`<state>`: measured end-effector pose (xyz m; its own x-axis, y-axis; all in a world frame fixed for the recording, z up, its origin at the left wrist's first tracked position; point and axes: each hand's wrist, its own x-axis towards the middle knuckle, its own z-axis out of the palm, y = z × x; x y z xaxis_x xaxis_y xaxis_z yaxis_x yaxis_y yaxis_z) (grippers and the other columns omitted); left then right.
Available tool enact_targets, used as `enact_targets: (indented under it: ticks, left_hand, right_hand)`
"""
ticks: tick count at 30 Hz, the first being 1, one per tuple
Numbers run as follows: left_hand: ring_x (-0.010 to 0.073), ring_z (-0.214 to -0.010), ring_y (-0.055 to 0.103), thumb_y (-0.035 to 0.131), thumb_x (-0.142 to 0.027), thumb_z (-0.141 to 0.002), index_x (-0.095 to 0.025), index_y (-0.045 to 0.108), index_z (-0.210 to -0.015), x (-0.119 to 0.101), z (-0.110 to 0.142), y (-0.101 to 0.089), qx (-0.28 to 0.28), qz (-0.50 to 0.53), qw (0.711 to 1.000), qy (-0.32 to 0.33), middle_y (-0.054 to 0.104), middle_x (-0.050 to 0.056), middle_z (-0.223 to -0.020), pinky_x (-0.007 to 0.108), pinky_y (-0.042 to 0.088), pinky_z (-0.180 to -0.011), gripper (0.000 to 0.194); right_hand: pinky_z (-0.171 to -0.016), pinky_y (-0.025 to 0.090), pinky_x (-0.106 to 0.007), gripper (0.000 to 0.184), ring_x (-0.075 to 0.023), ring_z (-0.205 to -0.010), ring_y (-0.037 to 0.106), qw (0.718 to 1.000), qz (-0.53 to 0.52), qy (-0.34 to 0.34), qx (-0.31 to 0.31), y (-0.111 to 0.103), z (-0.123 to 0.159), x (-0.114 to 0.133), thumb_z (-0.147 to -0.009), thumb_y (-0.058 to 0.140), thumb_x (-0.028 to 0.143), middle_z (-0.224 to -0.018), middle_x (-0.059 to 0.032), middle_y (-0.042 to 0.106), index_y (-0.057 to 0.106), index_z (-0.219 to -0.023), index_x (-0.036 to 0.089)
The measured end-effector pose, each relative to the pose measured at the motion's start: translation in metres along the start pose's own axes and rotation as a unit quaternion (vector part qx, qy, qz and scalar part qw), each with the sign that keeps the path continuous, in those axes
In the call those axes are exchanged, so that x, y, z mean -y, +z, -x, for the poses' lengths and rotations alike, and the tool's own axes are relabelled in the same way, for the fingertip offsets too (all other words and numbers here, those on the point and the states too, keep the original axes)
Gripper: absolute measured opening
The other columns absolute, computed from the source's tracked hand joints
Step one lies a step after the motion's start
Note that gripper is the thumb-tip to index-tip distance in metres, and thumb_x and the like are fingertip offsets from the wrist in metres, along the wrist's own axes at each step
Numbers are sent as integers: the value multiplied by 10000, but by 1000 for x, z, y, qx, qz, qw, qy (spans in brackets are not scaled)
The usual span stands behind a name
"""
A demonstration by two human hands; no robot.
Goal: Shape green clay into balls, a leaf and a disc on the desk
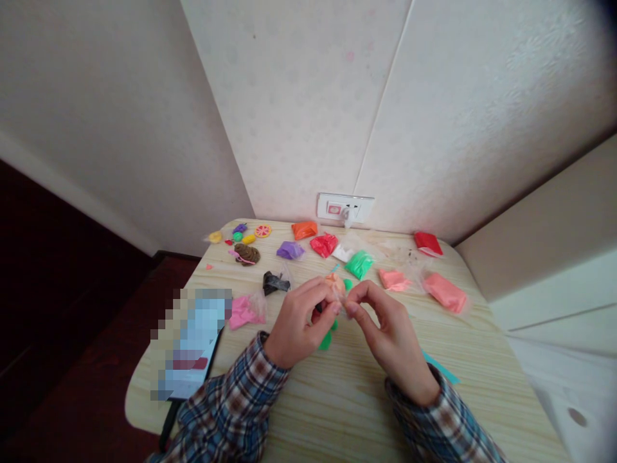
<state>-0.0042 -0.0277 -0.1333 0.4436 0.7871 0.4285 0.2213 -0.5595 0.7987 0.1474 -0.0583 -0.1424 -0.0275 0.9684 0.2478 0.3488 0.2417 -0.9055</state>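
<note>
My left hand (299, 323) and my right hand (385, 334) meet over the middle of a light wooden table (337, 399). Both hands pinch a small clear plastic bag of orange clay (334, 283) between their fingertips. Small green clay bits (326, 341) lie on the table just below my left hand. Plaid sleeves cover both wrists.
Bags of coloured clay are spread across the table's far half: pink (243, 311), black (273, 281), purple (290, 250), red (323, 244), orange (304, 229), green (359, 263), salmon (445, 292). Small clay figures (247, 253) sit far left. A phone (190, 347) lies at the left edge. A wall socket (344, 208) is behind.
</note>
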Motion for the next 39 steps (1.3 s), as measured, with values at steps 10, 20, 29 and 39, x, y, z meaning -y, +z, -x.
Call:
enact_targets:
  ticks: [10, 20, 29, 39]
  left_hand:
    - [131, -666, 456, 403, -137, -887, -181, 452, -704, 9, 6, 3, 14, -66, 998, 19, 461, 6, -692, 254, 358, -584, 194]
    - [119, -641, 420, 441, -69, -806, -201, 375, -661, 4, 4, 3, 1, -42, 997, 70, 384, -28, -636, 240, 336, -562, 207]
    - [105, -578, 377, 458, -87, -783, -202, 366, -625, 3, 3, 7, -16, -49, 998, 32, 357, -46, -599, 240, 308, -542, 216]
    - [152, -766, 472, 755, -295, -681, -160, 466, -1141, 9, 5, -8, -27, -80, 994, 63, 509, 20, -877, 272, 412, -674, 560]
  right_hand:
    - [-694, 367, -314, 143, -169, -680, 485, 956, 235, -161, 67, 1, 1, -2, -879, 449, 168, -708, -25, 556, 502, -749, 199]
    - [-603, 370, -273, 242, -147, -624, 463, 965, 193, -177, 10, 6, 9, 7, -862, 434, 120, -619, -5, 515, 451, -637, 208]
    - [-549, 339, -262, 223, -136, -572, 457, 958, 241, -124, -94, -5, 2, 0, -829, 440, 127, -581, 18, 459, 426, -626, 219]
    - [-607, 343, -262, 263, -122, -608, 449, 985, 131, -112, 12, -14, 0, 11, -858, 453, 157, -602, 22, 450, 401, -604, 199]
